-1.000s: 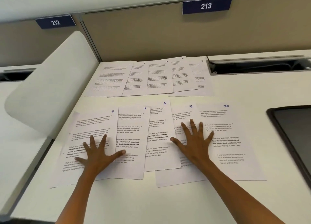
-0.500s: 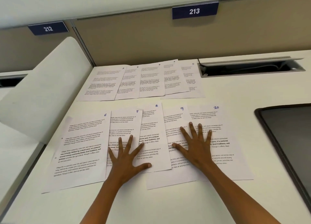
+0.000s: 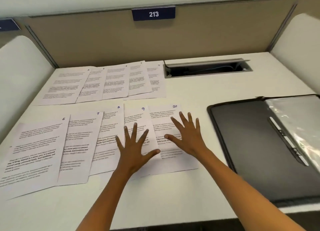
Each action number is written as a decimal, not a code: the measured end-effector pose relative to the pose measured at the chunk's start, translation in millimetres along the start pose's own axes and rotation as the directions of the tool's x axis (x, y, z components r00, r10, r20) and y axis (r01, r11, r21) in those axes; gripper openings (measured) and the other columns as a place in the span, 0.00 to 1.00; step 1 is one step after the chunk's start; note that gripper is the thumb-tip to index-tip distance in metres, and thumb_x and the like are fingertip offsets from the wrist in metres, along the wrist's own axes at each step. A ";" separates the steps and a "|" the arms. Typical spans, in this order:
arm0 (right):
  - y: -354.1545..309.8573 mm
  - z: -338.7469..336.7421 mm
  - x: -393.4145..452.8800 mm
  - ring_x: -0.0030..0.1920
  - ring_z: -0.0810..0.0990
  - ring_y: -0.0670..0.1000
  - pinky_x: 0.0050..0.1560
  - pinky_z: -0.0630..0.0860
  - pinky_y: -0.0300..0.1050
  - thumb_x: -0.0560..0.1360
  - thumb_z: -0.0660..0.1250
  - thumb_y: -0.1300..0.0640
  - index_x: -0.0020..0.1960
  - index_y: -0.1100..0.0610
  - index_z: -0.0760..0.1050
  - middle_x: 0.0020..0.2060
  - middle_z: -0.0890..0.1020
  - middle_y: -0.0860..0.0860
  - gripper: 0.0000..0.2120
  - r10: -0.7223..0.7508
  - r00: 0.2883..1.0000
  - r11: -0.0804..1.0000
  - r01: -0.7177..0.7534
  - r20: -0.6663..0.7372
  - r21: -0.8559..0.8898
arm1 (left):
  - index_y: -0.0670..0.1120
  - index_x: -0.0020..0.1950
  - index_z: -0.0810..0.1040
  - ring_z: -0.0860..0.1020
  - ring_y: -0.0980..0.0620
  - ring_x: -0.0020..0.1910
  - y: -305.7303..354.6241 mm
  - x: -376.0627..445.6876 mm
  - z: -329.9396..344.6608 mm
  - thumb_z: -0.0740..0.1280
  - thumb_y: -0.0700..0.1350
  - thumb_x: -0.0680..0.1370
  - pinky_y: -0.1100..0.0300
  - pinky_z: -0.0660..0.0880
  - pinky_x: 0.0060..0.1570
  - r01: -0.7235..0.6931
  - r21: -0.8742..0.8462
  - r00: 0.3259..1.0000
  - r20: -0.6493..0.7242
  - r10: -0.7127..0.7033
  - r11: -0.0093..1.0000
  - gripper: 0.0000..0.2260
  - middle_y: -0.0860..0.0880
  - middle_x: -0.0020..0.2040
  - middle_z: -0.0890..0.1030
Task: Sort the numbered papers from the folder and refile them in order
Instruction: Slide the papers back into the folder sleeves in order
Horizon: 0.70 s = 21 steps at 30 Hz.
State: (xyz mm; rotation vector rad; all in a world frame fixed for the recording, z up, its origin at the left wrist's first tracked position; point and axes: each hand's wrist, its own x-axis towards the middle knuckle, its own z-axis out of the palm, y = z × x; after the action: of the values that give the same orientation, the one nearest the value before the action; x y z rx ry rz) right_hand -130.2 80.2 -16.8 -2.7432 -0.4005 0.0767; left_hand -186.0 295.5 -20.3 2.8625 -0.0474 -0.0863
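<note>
The left hand (image 3: 134, 149) is laid flat, fingers (image 3: 135, 130) spread, on sheet 9 (image 3: 138, 116); the right hand (image 3: 188, 137) is spread on sheet 10 (image 3: 162, 116), beside the open folder (image 3: 242, 144).

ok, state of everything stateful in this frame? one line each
folder: open, flat on desk, right of papers
far row: sheets fanned, overlapping, face up
near row: sheets 6 to 10 fanned, overlapping, face up
left hand: fingers spread, flat on sheet 9
right hand: fingers spread, flat on sheet 10
cable hatch: lid up
</note>
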 end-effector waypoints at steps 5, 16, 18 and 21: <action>74.0 -22.4 -42.0 0.76 0.36 0.58 0.72 0.33 0.60 0.59 0.28 0.20 0.78 0.46 0.49 0.78 0.45 0.53 0.54 0.032 0.999 0.997 -0.031 0.010 -0.077 | 0.62 0.73 0.41 0.26 0.47 0.71 106.9 7.5 36.0 0.36 0.81 0.60 0.39 0.27 0.65 -0.095 -0.040 0.995 0.014 0.095 0.995 0.45 0.53 0.74 0.31; 227.5 -78.3 -95.5 0.76 0.41 0.61 0.72 0.37 0.62 0.56 0.24 0.20 0.77 0.46 0.55 0.78 0.49 0.54 0.58 0.266 0.963 0.946 -0.268 -0.035 -0.181 | 0.50 0.76 0.58 0.43 0.45 0.76 267.0 5.2 92.6 0.61 0.69 0.71 0.48 0.47 0.74 -0.033 -0.368 0.985 0.147 0.094 0.929 0.39 0.44 0.78 0.45; 251.9 -86.1 -105.4 0.76 0.41 0.61 0.71 0.38 0.66 0.60 0.32 0.19 0.76 0.43 0.54 0.78 0.49 0.53 0.51 0.332 0.943 0.919 -0.326 -0.009 -0.223 | 0.47 0.76 0.59 0.48 0.44 0.76 286.1 6.3 98.7 0.65 0.63 0.73 0.49 0.51 0.74 -0.011 -0.383 0.983 0.166 0.081 0.924 0.36 0.42 0.78 0.48; 274.6 -86.2 -119.1 0.76 0.40 0.61 0.68 0.39 0.72 0.66 0.43 0.20 0.76 0.38 0.49 0.78 0.46 0.50 0.43 0.381 0.923 0.899 -0.357 0.052 -0.255 | 0.46 0.74 0.62 0.53 0.42 0.75 302.8 10.7 100.8 0.67 0.60 0.74 0.49 0.55 0.73 0.044 -0.383 0.988 0.155 0.017 0.922 0.34 0.40 0.76 0.53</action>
State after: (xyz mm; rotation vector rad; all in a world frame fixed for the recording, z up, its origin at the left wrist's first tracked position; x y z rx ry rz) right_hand -162.2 -228.9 -36.3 -3.0302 0.1030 0.2828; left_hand -189.1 -23.5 -34.5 2.4552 -0.0371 -0.2898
